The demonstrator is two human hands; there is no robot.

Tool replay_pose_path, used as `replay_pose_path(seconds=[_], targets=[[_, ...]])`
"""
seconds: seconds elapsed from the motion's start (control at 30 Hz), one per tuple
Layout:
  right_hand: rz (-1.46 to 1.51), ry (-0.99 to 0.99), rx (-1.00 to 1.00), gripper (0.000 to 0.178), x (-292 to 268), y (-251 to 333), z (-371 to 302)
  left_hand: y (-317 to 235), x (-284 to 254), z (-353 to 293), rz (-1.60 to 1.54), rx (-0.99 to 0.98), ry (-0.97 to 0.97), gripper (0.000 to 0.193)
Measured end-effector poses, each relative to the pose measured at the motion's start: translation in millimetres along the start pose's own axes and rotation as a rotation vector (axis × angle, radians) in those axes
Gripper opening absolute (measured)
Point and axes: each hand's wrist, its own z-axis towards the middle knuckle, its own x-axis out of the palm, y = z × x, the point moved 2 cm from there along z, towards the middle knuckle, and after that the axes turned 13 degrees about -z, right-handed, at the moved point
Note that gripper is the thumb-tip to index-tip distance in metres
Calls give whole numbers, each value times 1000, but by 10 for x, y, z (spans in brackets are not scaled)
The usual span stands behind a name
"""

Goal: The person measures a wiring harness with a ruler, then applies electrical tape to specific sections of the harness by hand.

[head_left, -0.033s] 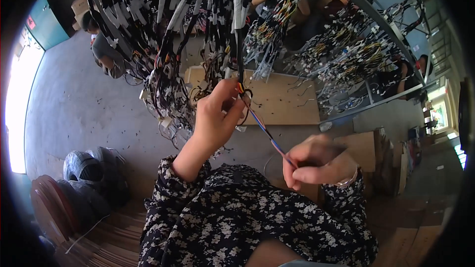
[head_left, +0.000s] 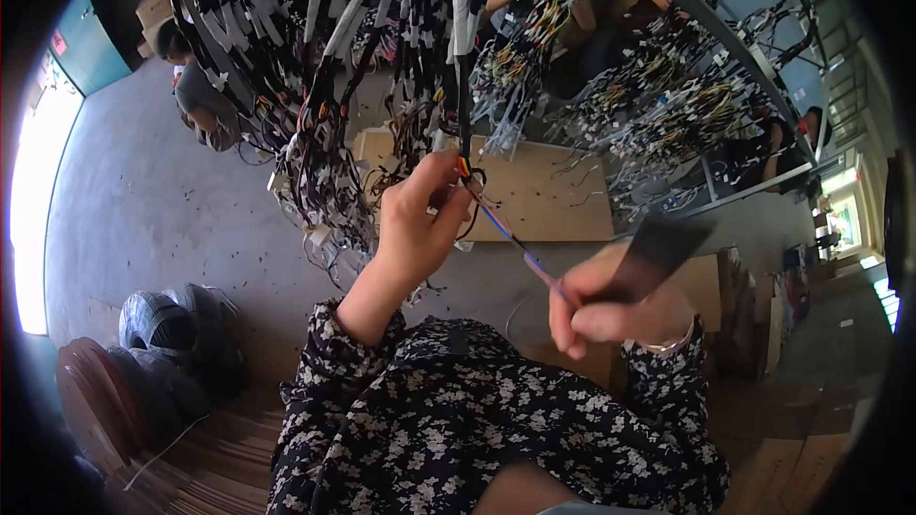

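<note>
A black-wrapped wire harness [head_left: 464, 114] hangs down in front of me, and my left hand [head_left: 417, 219] pinches its lower end, where orange and yellow wires show. From there a thin bundle of blue, pink and black wires [head_left: 506, 236] slants down to the right, pulled fairly straight. Its far end runs into the fingers of my right hand [head_left: 620, 303], which are closed round it. A dark, flat-looking piece [head_left: 663, 253], smeared by motion, sticks up from the right hand; its kind cannot be made out. The wire ends are hidden in that hand.
Many harnesses [head_left: 334, 48] hang on the left, more [head_left: 677, 124] from a curved metal frame [head_left: 739, 43] on the right. A wooden board [head_left: 544, 205] lies beyond my hands. Several people work behind. Wrapped coils [head_left: 157, 319] stand lower left; cardboard [head_left: 701, 291] is at the right.
The dark piece at my right hand has swung up and shows larger. My right hand has shifted slightly, the wires still in it. The left hand keeps its place.
</note>
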Motion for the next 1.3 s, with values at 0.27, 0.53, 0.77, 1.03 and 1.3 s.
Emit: replay_pose_path(seconds=[0.27, 0.53, 0.77, 1.03, 1.3], targets=[[541, -261, -107, 24, -800, 476, 617, 73, 119, -30, -210, -116, -7, 28], [474, -168, -139, 28, -1024, 357, 635, -225, 10, -142, -401, -216, 27, 27], [221, -278, 39, 28, -967, -1, 185, -278, -248, -140, -500, -291, 13, 28], [107, -340, -40, 32, -715, -277, 85, -250, -339, -112, -561, -309, -71, 20], [-724, -809, -416, 19, -593, -339, 32, -398, -313, -142, -395, -310, -133, 18]])
